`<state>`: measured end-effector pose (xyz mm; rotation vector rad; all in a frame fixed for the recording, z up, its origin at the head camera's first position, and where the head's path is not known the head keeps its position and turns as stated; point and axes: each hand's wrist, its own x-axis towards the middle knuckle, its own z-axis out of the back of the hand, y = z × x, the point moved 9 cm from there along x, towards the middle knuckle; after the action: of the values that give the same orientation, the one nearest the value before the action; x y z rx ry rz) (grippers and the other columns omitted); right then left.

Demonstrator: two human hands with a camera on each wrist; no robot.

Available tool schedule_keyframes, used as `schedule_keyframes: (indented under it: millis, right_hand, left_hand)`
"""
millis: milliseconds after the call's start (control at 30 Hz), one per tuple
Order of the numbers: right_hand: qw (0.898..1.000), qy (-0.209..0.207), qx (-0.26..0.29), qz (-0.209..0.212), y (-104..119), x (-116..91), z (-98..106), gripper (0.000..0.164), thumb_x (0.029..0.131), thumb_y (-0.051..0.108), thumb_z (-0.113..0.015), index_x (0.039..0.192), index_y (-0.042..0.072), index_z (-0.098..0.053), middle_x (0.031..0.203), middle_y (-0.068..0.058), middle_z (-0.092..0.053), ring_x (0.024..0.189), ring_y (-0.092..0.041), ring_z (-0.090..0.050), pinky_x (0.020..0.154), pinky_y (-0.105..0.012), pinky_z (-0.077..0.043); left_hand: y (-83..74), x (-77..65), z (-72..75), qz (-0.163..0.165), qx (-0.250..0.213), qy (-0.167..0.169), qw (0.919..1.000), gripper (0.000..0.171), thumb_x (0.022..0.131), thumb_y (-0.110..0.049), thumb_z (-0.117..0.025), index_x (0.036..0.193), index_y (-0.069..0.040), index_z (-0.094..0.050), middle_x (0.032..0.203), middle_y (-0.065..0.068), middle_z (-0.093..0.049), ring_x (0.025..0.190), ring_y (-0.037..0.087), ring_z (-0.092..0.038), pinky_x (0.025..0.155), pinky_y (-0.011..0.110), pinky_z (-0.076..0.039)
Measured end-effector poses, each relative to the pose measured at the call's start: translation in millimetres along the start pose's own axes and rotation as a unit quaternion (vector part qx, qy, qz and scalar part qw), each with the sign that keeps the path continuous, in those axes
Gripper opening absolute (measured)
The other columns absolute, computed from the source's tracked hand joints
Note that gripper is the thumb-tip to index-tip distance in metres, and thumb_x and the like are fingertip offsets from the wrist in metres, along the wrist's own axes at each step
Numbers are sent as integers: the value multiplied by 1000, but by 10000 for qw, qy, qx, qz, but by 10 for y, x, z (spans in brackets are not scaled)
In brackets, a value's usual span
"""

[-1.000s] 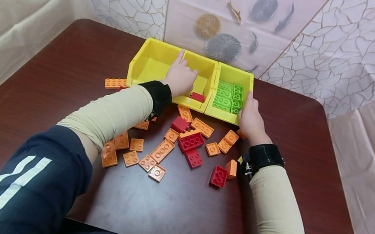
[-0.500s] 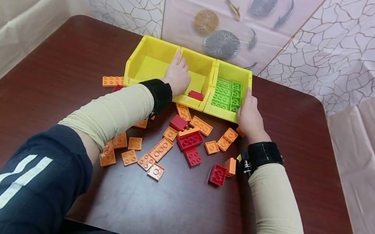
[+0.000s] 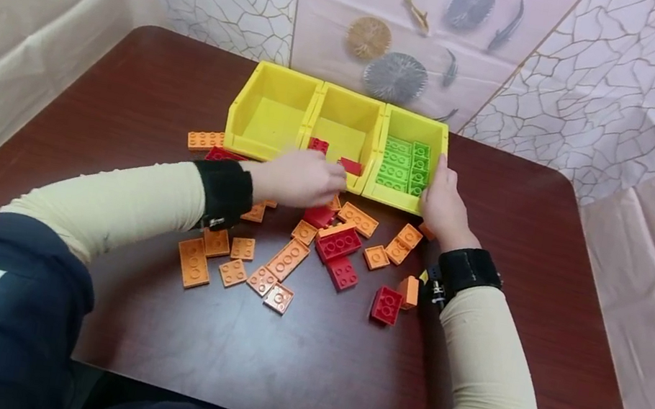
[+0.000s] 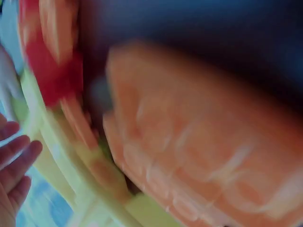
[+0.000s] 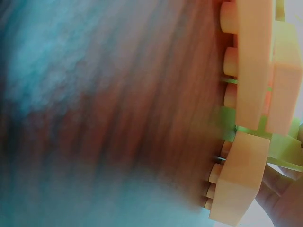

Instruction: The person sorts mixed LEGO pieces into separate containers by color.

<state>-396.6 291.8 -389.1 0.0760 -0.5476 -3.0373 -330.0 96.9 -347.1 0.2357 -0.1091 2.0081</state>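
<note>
In the head view my left hand is over the front edge of the yellow box, by the middle compartment. Its fingers look relaxed and spread in the left wrist view, with nothing seen between them. Under and in front of it are a red brick and several orange bricks. Two red bricks lie in the middle compartment. My right hand rests against the box's outer right wall with fairly straight fingers. Green bricks stand in rows in the right compartment.
Loose orange and red bricks lie scattered before the box, among them a red brick beside an orange one. An orange brick sits by the box's left corner. A patterned cloth hangs behind the brown table.
My left hand has come from the divider between the left and middle compartments toward the front edge. A red brick it covered now shows in the middle compartment. The right hand stays put.
</note>
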Motion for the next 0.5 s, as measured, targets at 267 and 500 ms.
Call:
schedule_keyframes:
  millis: [267,500]
  right_hand:
    - [10000,-38,-27,11,1,8,28,62,99,12,-25,148,13,14,145,-23,-16,103,-38,-46,80,-49,-41]
    - [10000,18,-7,2,13,-1,-4,63,99,11,-26,147,13,14,146,-22,-16,103,-36,-45,82,-48,-41]
  left_hand:
    - [-616,-98,-129,-1242,-97,1065,9865,50,85,-25,-63,132,-13,-52,133,10,-49,125,26,-41,101,43,-31]
    - [-710,0,-310,-1182,116,1884,9749,65,78,-27,-69,138,-18,-45,142,5,-41,134,26,-28,106,46,-22]
